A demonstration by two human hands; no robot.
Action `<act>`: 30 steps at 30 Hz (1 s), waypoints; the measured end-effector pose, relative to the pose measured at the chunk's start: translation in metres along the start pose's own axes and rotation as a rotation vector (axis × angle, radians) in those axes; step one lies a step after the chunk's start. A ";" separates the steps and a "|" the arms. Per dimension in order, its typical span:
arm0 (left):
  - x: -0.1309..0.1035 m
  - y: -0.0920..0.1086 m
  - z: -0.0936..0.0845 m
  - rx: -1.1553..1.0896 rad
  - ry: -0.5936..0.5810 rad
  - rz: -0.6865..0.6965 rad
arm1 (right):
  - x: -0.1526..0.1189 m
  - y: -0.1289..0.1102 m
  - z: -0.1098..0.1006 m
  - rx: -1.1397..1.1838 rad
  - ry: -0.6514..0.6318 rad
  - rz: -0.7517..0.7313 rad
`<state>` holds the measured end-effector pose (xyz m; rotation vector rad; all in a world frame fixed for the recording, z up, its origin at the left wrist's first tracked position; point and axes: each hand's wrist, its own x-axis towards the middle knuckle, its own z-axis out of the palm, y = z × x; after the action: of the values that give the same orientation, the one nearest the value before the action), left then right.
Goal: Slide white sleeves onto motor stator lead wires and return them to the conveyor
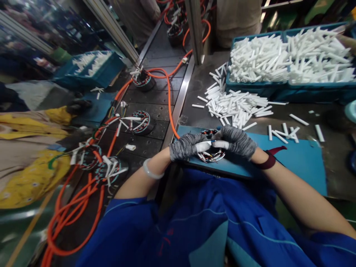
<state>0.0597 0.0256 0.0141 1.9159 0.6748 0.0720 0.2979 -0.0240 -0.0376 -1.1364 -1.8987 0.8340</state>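
Observation:
A motor stator (210,157) with coil windings, loose wires and white sleeves lies on the blue mat (306,159) right in front of me. Over its left side, my left hand (189,146), in a grey knit glove with white fingertips, pinches a short white sleeve (209,142). My right hand (236,142), gloved the same way, is closed at the sleeve's other end above the stator. Whatever lies between its fingertips is too small to make out. The two hands nearly touch and cover part of the windings.
Loose white sleeves (236,105) are heaped beyond the mat, before blue bins (258,87) full of them. On the left, a conveyor (155,96) carries more stators (141,122), with orange hose (169,92) running across. A co-worker's yellow sleeve (33,124) is at far left.

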 end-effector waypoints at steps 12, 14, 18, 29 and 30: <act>0.029 0.058 0.029 0.934 0.049 -0.260 | -0.024 0.002 -0.014 0.032 0.102 0.154; 0.041 0.061 0.035 0.934 0.063 -0.194 | -0.030 0.005 -0.017 0.072 0.152 0.227; 0.038 0.053 0.021 0.928 0.080 -0.108 | -0.046 0.001 -0.022 0.058 0.199 0.247; -0.018 -0.028 0.009 0.838 0.066 0.115 | -0.070 -0.017 0.005 0.031 -0.093 0.105; -0.015 -0.021 0.022 0.875 0.125 0.026 | -0.068 -0.014 0.003 0.006 -0.048 0.118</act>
<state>0.0458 0.0061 -0.0101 2.7747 0.8465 -0.1092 0.3110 -0.0920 -0.0459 -1.2443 -1.8809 0.9383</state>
